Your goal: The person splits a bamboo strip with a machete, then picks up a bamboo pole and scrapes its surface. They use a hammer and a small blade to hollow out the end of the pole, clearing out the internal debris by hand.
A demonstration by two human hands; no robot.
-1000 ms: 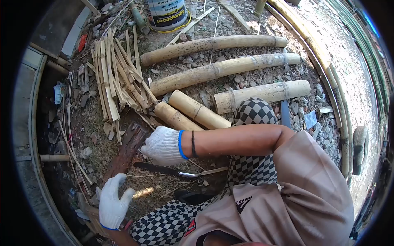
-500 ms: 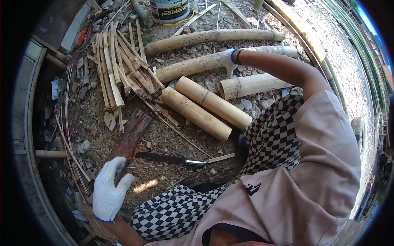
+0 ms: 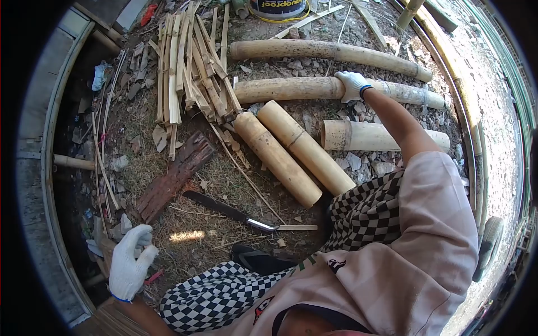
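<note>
My right hand [image 3: 352, 87], in a white knit glove, is closed over the top of a long bamboo pole [image 3: 291, 88] lying on the stones. Its fingertips on the underside are hidden. My left hand [image 3: 130, 263], gloved too, hovers at lower left with thumb and fingers apart and nothing in between. Nearest to it lies a rough reddish-brown wood plank [image 3: 176, 176]. A machete [image 3: 224, 210] with a dark blade rests on the dry grass in front of my legs. Two short bamboo sections [image 3: 277, 159] lie side by side beyond it.
Split bamboo strips [image 3: 182, 67] are piled at upper left. Another long bamboo pole [image 3: 330, 51] lies farther away, and a thick bamboo piece [image 3: 386, 136] sits nearer. A paint bucket [image 3: 278, 8] stands at the top. At right is a tire [image 3: 489, 246].
My right hand has shifted a little rightward along the long pole and now wraps over it. My left hand has drawn away from the plank. The camera view has turned slightly.
</note>
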